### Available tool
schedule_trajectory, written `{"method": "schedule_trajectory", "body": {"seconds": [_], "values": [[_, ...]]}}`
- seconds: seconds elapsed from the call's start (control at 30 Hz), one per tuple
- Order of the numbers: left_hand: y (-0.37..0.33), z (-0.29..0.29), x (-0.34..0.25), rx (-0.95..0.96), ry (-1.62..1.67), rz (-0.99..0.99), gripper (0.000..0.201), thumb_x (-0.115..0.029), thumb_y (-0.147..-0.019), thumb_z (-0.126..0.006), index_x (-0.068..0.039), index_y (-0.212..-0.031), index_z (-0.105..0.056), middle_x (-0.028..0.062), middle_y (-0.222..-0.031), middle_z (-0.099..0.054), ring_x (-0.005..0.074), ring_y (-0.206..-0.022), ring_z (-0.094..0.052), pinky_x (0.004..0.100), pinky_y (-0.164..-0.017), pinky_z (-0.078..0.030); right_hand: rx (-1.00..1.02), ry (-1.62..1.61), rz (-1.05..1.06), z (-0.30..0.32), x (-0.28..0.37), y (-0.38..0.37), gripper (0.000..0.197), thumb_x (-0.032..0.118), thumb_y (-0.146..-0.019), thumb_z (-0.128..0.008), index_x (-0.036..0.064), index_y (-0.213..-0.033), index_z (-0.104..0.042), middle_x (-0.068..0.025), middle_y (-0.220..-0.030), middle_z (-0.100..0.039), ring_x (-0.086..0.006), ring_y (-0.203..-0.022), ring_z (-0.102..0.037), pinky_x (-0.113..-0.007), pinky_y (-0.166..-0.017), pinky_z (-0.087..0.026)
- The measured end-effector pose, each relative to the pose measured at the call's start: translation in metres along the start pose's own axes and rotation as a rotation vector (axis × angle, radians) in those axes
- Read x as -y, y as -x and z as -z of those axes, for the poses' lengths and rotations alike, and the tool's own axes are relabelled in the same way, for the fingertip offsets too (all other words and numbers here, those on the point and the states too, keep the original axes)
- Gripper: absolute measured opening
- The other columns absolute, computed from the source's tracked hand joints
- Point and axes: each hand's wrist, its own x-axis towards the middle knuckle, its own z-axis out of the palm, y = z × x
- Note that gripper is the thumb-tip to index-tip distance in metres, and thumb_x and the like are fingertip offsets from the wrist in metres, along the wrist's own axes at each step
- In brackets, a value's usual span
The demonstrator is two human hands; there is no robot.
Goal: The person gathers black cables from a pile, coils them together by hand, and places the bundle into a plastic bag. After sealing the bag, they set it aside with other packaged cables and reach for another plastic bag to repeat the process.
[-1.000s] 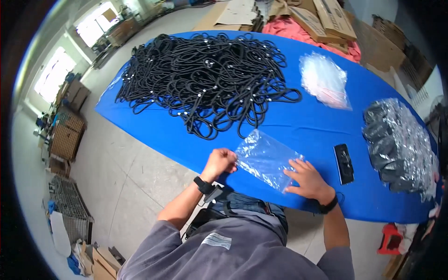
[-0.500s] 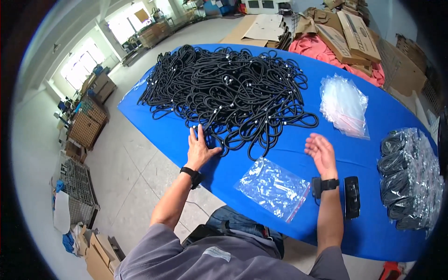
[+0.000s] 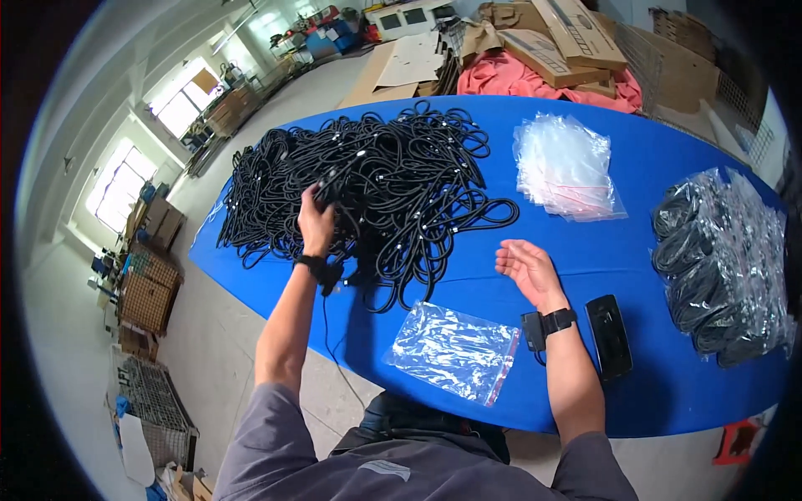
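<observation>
Pushed deeper into black cords [image 3: 418,163], eleven o'clock: left hand [image 3: 316,227], grip can't be told; right hand [image 3: 529,272] released, one o'clock. Picking seems underway; clean separation's called for.

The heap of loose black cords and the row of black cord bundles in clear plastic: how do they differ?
The loose black cord heap lies uncovered; the black bundles are wrapped in clear plastic. The heap spreads in tangled loops, while the bundles sit as compact coils in a row. The left hand is at the heap; neither hand is at the bundles. Both are black and lie on the blue table covering.
</observation>
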Motion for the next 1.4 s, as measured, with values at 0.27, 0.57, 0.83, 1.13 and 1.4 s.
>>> {"method": "schedule_trajectory", "body": {"seconds": [0.27, 0.57, 0.83, 1.13, 1.4], "values": [[-0.018, -0.088, -0.054, 0.629, -0.398, -0.396, 0.038, -0.021, -0.081, -0.066, -0.010, -0.118, -0.067, 0.0212, -0.102, -0.069, 0.0409, -0.098, -0.066, 0.0491, -0.086, -0.053, 0.012, 0.036, -0.016, -0.019, -0.005, 0.002, 0.024, 0.015, -0.099, -0.063, -0.0017, -0.115, -0.062, -0.0142, -0.101, -0.069, -0.0230, -0.092, -0.068, -0.038, -0.085, -0.057], [-0.106, -0.072, -0.073, 0.741, -0.434, -0.183, 0.050, -0.041, -0.076, -0.076, -0.014, -0.117, -0.072, 0.0170, -0.117, -0.067, 0.0380, -0.111, -0.062, 0.0465, -0.090, -0.054, -0.089, 0.057, 0.007, -0.023, 0.003, -0.014, 0.021, 0.013, -0.099, -0.061, -0.0027, -0.113, -0.062, -0.0144, -0.099, -0.069, -0.0228, -0.090, -0.068, -0.038, -0.085, -0.057], [-0.246, -0.028, 0.053, 0.829, -0.698, -0.053, 0.113, -0.049, -0.068, -0.086, -0.016, -0.159, -0.026, 0.0192, -0.157, -0.037, 0.0392, -0.144, -0.034, 0.0480, -0.116, -0.034, -0.075, 0.060, -0.021, -0.034, -0.003, -0.072, 0.020, 0.012, -0.100, -0.059, -0.0028, -0.113, -0.062, -0.0144, -0.099, -0.068, -0.0226, -0.090, -0.068, -0.038, -0.084, -0.057], [-0.302, -0.049, 0.082, 0.996, -0.949, -0.284, 0.124, -0.044, -0.060, -0.090, -0.014, -0.159, -0.023, 0.0221, -0.153, -0.042, 0.0360, -0.143, -0.038, 0.0425, -0.117, -0.035, -0.094, 0.082, -0.043, -0.029, -0.010, -0.121, 0.020, 0.012, -0.100, -0.058, -0.0022, -0.113, -0.062, -0.0129, -0.099, -0.068, -0.0221, -0.091, -0.067, -0.039, -0.085, -0.056], [-0.316, -0.056, 0.126, 0.724, -0.540, -0.383, 0.088, -0.034, -0.067, -0.085, -0.013, -0.144, -0.051, 0.0222, -0.128, -0.064, 0.0380, -0.122, -0.059, 0.0449, -0.104, -0.047, -0.072, 0.082, -0.037, -0.030, -0.006, -0.110, 0.020, 0.014, -0.101, -0.058, -0.0008, -0.115, -0.062, -0.0128, -0.100, -0.069, -0.0216, -0.092, -0.067, -0.038, -0.087, -0.055]]}}
